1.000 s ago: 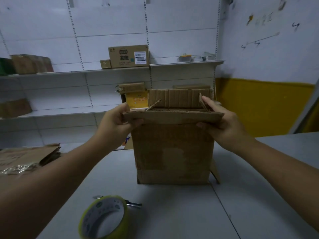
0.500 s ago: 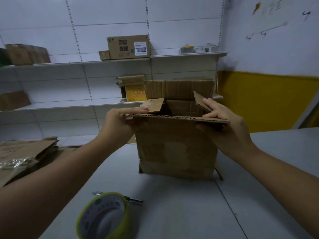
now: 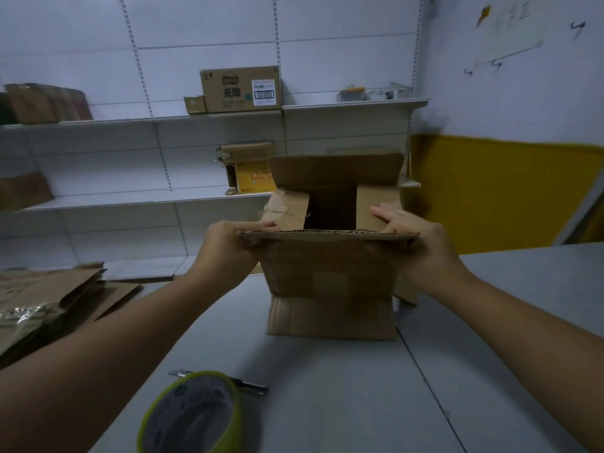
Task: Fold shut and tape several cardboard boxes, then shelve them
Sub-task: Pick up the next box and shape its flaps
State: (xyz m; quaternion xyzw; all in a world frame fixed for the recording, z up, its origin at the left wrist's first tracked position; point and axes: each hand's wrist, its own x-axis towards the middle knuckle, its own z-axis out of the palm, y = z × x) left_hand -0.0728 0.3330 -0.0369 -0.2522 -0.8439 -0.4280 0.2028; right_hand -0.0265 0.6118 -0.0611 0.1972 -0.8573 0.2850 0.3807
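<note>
A brown cardboard box (image 3: 330,289) stands upright on the grey table (image 3: 359,387) in front of me, its top open. My left hand (image 3: 228,246) grips the left end of the near flap, with its fingers reaching onto the folded-in left side flap. On the other end, my right hand (image 3: 415,237) holds the near flap, and its straight fingers press the right side flap down. The far flap (image 3: 336,171) still stands up. A roll of yellow-green tape (image 3: 192,416) lies on the table near me.
A small knife or pen (image 3: 251,385) lies behind the tape roll. Flattened cardboard (image 3: 42,299) is stacked at the table's left. White wall shelves (image 3: 196,117) behind hold a labelled carton (image 3: 240,89) and several other boxes. A yellow-painted wall (image 3: 496,191) stands at right.
Both side flaps have gone from upright to folded down into the box. The near flap has risen to about level, and my view has come closer to the box top.
</note>
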